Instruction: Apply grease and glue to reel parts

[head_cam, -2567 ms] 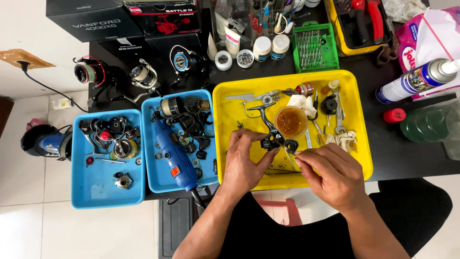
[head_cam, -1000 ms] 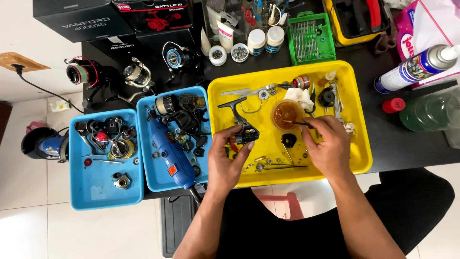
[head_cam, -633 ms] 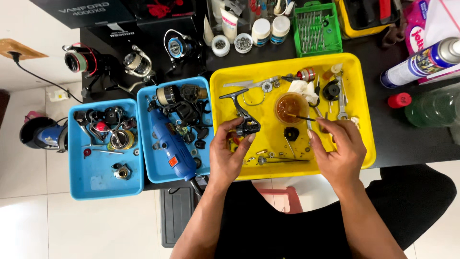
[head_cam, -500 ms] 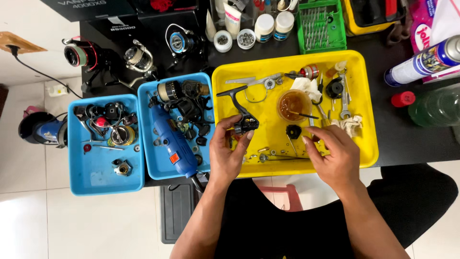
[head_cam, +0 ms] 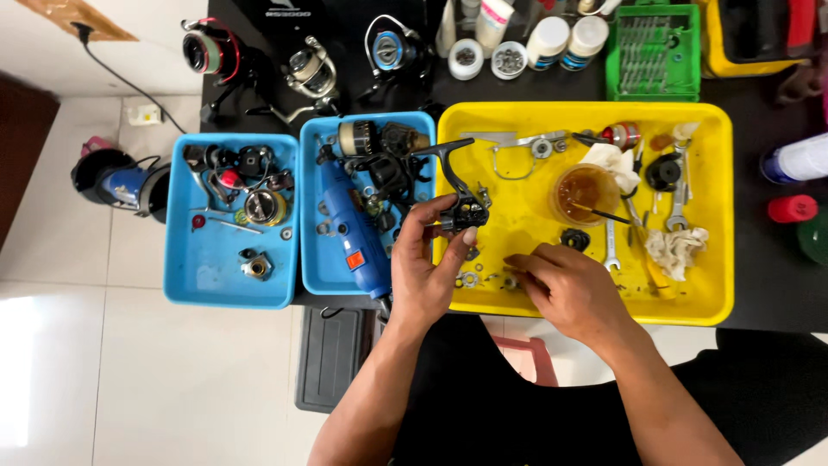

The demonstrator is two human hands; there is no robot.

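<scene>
Left hand (head_cam: 424, 269) pinches reel body (head_cam: 461, 207); right hand (head_cam: 569, 289) fingers washers (head_cam: 470, 279).

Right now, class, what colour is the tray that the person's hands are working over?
Yellow. The tray shows plainly in the head view, under the left hand and right hand.

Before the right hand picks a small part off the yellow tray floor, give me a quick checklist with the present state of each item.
1. Reel body secure in the left hand: ok, fingers wrap it above the yellow tray.
2. Right hand at the small parts: ok, fingertips rest by the washers on the tray floor.
3. Anything already pinched in the right hand: cannot tell, the fingertips hide it.
4. Cup of amber liquid upright and away from both hands: ok.
5. Wrench clear of the right hand: ok, it lies beyond the knuckles.
6. Loose parts stay inside the tray: ok, all sit within the rim.
</scene>
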